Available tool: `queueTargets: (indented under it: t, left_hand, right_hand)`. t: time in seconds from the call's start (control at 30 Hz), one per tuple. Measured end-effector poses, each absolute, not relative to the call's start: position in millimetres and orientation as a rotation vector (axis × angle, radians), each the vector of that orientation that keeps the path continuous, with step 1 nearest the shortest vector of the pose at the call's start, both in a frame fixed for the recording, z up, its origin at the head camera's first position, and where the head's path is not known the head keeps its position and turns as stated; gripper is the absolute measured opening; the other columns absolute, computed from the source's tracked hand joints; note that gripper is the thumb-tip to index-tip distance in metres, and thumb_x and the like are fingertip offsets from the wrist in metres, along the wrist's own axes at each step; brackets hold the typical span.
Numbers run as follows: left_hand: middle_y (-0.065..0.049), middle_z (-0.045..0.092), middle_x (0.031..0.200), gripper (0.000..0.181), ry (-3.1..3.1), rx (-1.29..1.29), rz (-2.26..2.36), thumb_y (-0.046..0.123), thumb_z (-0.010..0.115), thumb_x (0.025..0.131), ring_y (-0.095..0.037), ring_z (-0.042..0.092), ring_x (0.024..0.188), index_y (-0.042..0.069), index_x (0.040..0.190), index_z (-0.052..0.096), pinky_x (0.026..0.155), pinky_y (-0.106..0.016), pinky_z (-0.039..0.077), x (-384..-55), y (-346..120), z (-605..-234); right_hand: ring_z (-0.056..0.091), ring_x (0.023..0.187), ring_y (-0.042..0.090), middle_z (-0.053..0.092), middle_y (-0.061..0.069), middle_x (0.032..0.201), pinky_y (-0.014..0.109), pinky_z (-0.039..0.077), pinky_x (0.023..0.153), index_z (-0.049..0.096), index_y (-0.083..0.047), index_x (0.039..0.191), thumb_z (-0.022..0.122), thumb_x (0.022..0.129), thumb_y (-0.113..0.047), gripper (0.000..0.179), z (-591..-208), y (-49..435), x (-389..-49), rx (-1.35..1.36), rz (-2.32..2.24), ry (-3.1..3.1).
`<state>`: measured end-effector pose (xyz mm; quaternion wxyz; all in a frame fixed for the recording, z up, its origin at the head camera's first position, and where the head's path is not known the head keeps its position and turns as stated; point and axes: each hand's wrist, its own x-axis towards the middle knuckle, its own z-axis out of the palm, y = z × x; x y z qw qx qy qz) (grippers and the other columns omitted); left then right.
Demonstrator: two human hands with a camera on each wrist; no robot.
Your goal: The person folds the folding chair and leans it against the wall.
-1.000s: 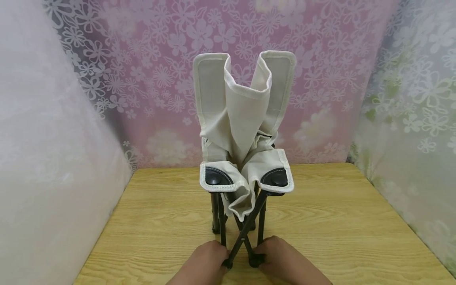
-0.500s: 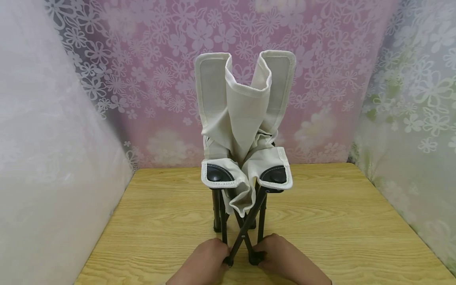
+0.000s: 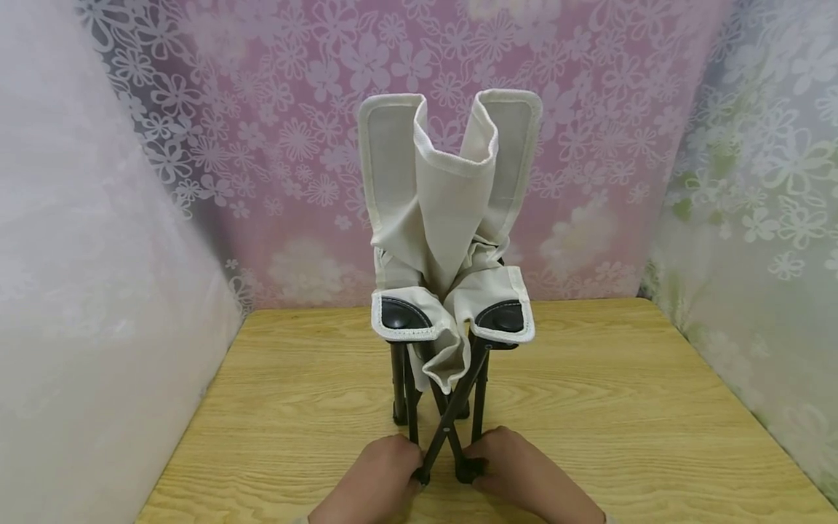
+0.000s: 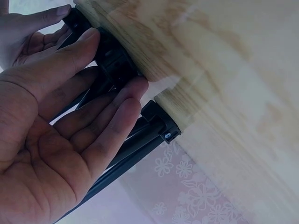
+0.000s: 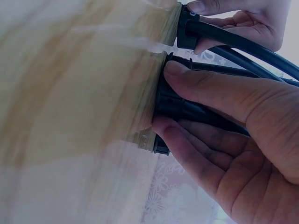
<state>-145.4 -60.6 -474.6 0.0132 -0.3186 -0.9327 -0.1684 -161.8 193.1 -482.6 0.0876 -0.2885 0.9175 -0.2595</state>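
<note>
A folding camp chair (image 3: pixel 455 211) with off-white fabric and a dark crossed-leg frame stands upright on the table, partly folded, its seat fabric bunched between two black corner patches. Down at the near left foot, my left hand (image 3: pixel 386 466) holds the leg end. My right hand (image 3: pixel 513 466) holds the near right foot (image 3: pixel 468 471). In the left wrist view, thumb and fingers pinch a black plastic foot (image 4: pixel 112 63). The right wrist view has the thumb and fingers around another black foot (image 5: pixel 169 95), against the tabletop. Some fingers are hidden behind the legs in the head view.
The wood-grain table (image 3: pixel 294 378) spreads around the chair. A pink floral curtain (image 3: pixel 275 145) hangs behind it. Pale sheets, one whitish (image 3: pixel 98 291) and one flowered (image 3: pixel 753 255), enclose the left and right sides.
The chair's front seat corners have risen slightly in view and drawn a little closer together. Both hands have kept their hold on the feet, shifting only slightly.
</note>
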Motion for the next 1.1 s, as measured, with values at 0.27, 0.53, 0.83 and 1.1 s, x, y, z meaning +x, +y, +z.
queueTargets:
  t: [0.27,0.53,0.83,1.1]
  left_hand:
    - [0.012,0.053,0.067,0.031,-2.879,-1.031,-0.455,0.012,0.085,0.080,-0.002,0.047,0.063,0.021,0.067,0.058,0.056,-0.021,0.042,-150.7,-61.3,-475.7]
    - [0.011,0.056,0.067,0.030,-2.839,-1.051,-0.375,0.012,0.086,0.079,-0.003,0.050,0.064,0.021,0.068,0.059,0.057,-0.021,0.044,-157.6,-60.4,-479.0]
    - [0.012,0.053,0.066,0.032,-2.851,-1.047,-0.412,0.008,0.084,0.078,-0.002,0.047,0.062,0.020,0.067,0.057,0.055,-0.019,0.041,-161.9,-57.4,-480.6]
    - [0.011,0.058,0.068,0.028,-2.888,-1.053,-0.420,0.011,0.087,0.080,-0.001,0.050,0.064,0.019,0.070,0.063,0.057,-0.018,0.044,-165.7,-56.4,-476.9]
  right_hand:
    - [0.060,0.078,-0.003,0.079,-0.011,0.088,0.021,0.052,0.068,0.085,-0.018,0.095,0.086,0.073,-0.001,0.027,-480.2,190.8,-163.4,-0.860,-0.731,2.766]
    - [0.071,0.087,0.004,0.082,-0.006,0.095,0.025,0.058,0.074,0.086,-0.014,0.100,0.091,0.076,-0.008,0.025,-479.0,190.2,-166.0,-0.860,-0.670,2.789]
    - [0.070,0.086,0.004,0.080,-0.005,0.092,0.026,0.058,0.073,0.085,-0.013,0.099,0.091,0.075,-0.007,0.025,-481.5,191.9,-169.0,-0.840,-0.707,2.797]
    - [0.067,0.082,0.000,0.079,-0.008,0.090,0.023,0.055,0.072,0.084,-0.016,0.094,0.087,0.075,-0.003,0.023,-482.9,191.1,-174.0,-0.855,-0.741,2.780]
